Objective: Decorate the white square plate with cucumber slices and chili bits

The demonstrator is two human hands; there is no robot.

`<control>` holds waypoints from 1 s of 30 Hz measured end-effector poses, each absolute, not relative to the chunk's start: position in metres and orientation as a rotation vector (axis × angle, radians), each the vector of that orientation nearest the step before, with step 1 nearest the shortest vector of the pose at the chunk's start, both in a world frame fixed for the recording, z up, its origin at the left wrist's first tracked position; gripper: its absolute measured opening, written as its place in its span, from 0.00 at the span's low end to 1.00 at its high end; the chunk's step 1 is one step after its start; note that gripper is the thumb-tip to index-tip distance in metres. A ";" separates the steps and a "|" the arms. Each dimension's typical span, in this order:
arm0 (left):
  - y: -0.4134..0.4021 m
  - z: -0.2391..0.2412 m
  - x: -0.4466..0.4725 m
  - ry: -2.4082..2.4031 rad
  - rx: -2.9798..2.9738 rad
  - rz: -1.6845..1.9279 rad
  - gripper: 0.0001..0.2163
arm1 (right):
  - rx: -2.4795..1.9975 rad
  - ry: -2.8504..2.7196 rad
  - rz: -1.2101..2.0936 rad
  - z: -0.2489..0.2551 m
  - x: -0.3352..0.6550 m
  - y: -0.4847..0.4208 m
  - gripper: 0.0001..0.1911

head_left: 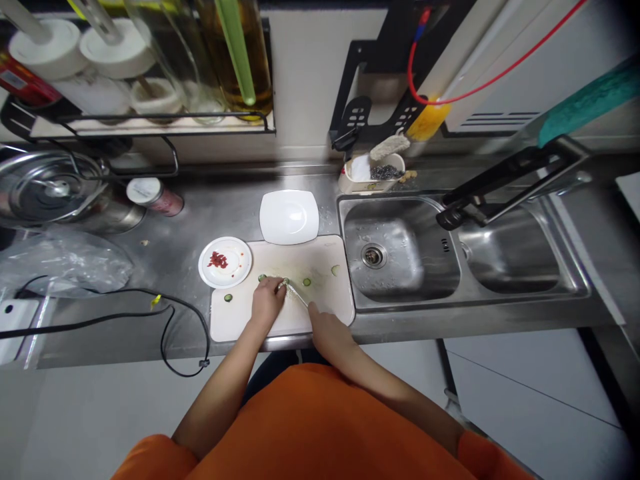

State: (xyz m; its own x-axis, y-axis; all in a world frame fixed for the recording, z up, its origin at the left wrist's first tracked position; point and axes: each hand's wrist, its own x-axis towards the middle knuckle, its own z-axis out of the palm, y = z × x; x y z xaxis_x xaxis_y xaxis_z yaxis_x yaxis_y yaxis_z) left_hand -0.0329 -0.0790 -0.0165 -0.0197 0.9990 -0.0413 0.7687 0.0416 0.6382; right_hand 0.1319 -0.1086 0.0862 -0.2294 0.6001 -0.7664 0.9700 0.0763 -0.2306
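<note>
My right hand is closed around the handle of a knife, its blade slanting up and left across the white cutting board. At the blade's tip, the bent fingers of my left hand press on a small piece of cucumber, mostly hidden by the fingers. A cucumber slice lies right of the blade. Another cucumber piece rests near the board's left edge, and a pale green sliver at its right.
Behind the board stands a white square plate; a round plate with chopped red bits overlaps its left corner. A double steel sink with a black faucet adjoins on the right. A black cable and a plastic bag lie left.
</note>
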 end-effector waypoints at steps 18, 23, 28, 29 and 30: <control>-0.074 -0.012 -0.032 1.874 1.714 0.562 0.07 | 1.615 1.860 -1.103 0.091 0.120 -0.103 0.20; -0.070 -0.010 -0.031 1.873 1.678 0.539 0.04 | 1.605 1.854 -1.072 0.094 0.125 -0.106 0.20; -0.069 -0.009 -0.029 1.844 1.689 0.532 0.04 | 1.577 1.823 -1.044 0.100 0.138 -0.115 0.18; -0.069 -0.008 -0.028 1.842 1.689 0.534 0.04 | 1.575 1.815 -1.050 0.101 0.140 -0.116 0.18; -0.068 -0.007 -0.027 1.841 1.687 0.535 0.04 | 1.576 1.808 -1.056 0.101 0.141 -0.117 0.19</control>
